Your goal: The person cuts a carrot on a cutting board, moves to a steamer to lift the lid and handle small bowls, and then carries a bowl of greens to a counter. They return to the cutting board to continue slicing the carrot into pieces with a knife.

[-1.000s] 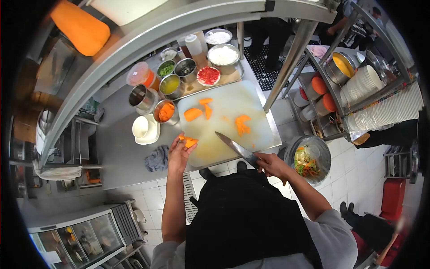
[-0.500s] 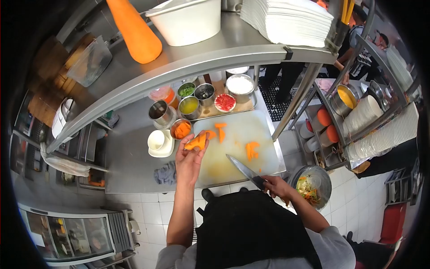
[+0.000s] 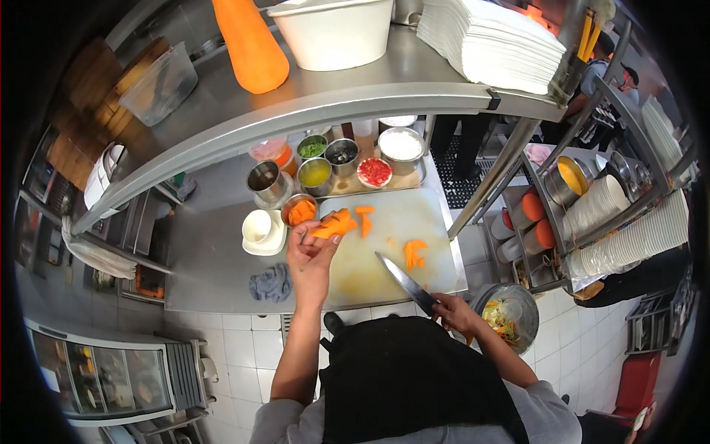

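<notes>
My left hand (image 3: 310,268) pinches an orange vegetable piece (image 3: 330,226) between thumb and fingers, over the left edge of the white cutting board (image 3: 388,214). In my right hand (image 3: 457,312) is the handle of a kitchen knife (image 3: 403,278); its blade slants up and left across the board's front right. Cut orange pieces (image 3: 415,254) lie beyond the blade, and a few strips (image 3: 364,220) sit just right of the held piece. Close behind my left fingers stands a metal cup (image 3: 288,223) with orange chunks inside.
Metal tubs of green bits (image 3: 313,148), yellow liquid (image 3: 316,175) and red bits (image 3: 375,172) stand behind the board. White dishes (image 3: 265,235) and a grey cloth (image 3: 271,283) lie left. A steel shelf (image 3: 370,90) crosses above. A scrap bowl (image 3: 526,314) stands at the right.
My left hand has turned slightly, and its thumb now lies along the front of the orange piece. The knife stays in my right hand, nearly still. The whole view has shifted a little.
</notes>
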Motion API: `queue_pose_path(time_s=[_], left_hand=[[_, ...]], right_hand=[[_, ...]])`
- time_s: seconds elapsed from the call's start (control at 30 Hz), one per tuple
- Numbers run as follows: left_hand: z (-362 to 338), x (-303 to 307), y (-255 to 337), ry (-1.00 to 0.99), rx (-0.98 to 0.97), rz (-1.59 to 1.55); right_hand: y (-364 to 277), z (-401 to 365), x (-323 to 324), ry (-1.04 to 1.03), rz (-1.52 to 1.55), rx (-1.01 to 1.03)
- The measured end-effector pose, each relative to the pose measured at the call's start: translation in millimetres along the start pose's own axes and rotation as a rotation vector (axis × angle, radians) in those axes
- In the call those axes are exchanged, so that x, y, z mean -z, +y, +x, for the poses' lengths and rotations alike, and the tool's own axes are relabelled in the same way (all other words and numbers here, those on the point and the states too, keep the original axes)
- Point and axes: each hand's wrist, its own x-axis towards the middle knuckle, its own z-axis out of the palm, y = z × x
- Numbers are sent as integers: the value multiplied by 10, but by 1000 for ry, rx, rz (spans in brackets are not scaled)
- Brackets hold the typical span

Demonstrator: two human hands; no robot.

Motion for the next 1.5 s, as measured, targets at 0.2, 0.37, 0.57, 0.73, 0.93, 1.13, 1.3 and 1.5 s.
queue_pose_path(time_s=[0.2, 0.37, 0.57, 0.73, 0.93, 1.13, 1.3, 1.5], left_hand=[[-3, 372, -524, -42, 178, 4], [-65, 900, -1434, -197, 490, 160], [-91, 989, -1790, -413, 270, 569], [-187, 729, -1496, -54, 12, 695], [-375, 99, -1302, -121, 661, -54], [-489, 51, -1683, -203, 697, 16], [-728, 13, -1415, -250, -288, 1124], [-481, 676, -1564, -169, -89, 1095]], right_hand=[[-181, -136, 31, 79, -23, 56], [-139, -141, 20, 30, 75, 50], [-322, -283, -21, 21, 111, 9], [-458, -361, -32, -15, 79, 33], [-662, -529, -46, -31, 28, 139], [-133, -673, 56, 82, 254, 56], [-7, -792, 175, 270, 164, 22], [-55, -673, -14, 205, -22, 61]])
